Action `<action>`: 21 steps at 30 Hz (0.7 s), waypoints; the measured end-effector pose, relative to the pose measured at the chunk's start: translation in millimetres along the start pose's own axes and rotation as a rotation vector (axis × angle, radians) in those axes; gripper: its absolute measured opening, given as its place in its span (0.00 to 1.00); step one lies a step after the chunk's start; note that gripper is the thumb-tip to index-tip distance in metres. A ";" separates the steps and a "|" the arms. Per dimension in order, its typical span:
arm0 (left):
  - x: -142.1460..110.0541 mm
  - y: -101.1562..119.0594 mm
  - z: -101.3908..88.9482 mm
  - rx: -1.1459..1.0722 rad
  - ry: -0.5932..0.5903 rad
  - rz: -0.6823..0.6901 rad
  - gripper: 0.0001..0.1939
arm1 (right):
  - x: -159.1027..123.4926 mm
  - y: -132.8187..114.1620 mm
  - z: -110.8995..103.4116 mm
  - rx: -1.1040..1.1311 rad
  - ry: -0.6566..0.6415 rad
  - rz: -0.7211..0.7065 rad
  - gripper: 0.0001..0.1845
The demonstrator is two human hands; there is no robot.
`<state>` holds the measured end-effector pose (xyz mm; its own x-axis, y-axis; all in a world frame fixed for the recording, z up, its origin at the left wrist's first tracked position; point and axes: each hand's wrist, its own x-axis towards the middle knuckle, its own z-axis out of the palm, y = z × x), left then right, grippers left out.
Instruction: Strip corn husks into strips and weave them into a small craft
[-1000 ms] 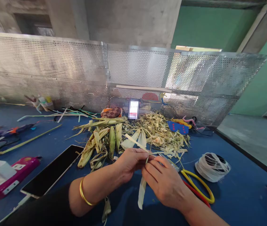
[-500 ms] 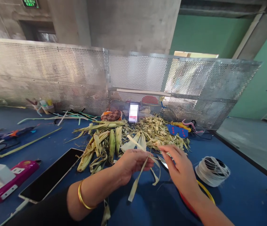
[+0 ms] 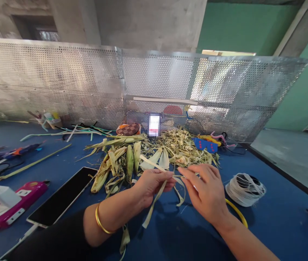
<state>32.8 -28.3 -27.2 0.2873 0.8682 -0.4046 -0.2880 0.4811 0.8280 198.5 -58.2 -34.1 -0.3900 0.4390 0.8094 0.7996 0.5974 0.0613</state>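
Note:
My left hand (image 3: 154,185) is closed around pale strips of dried corn husk (image 3: 156,201), pinching them between thumb and fingers. Wider fan-shaped husk pieces (image 3: 163,159) stick up beyond that hand, and narrow ends hang below it. Close by on the right, my right hand (image 3: 204,188) pinches the end of a thin husk strip (image 3: 178,176) that runs across from the left fingers. Small metallic glints show among the right fingers; what they belong to is mostly hidden. A yellow curved band (image 3: 237,212) shows beside the right wrist.
Husk leaves (image 3: 129,165) and shredded husk (image 3: 183,145) are heaped ahead. Right stands a spool of white string (image 3: 245,189). Left lie a phone (image 3: 63,195), a pink power strip (image 3: 20,203) and a glue gun (image 3: 15,151). A perforated metal screen (image 3: 156,76) borders the table's back.
My right hand has moved slightly up and its fingertips now pinch the thin strip. The metal blade and red band seen beside it before are now hidden. My left hand keeps its hold.

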 end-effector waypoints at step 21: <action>-8.1 -7.7 6.1 -0.125 -0.047 0.023 0.04 | 0.4 -23.2 4.8 -0.021 -0.334 -0.393 0.17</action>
<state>38.3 -39.7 -28.0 0.3208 0.8739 -0.3651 -0.4054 0.4751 0.7810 177.6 -68.7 -37.9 -0.7849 0.3760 0.4926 0.5706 0.7485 0.3379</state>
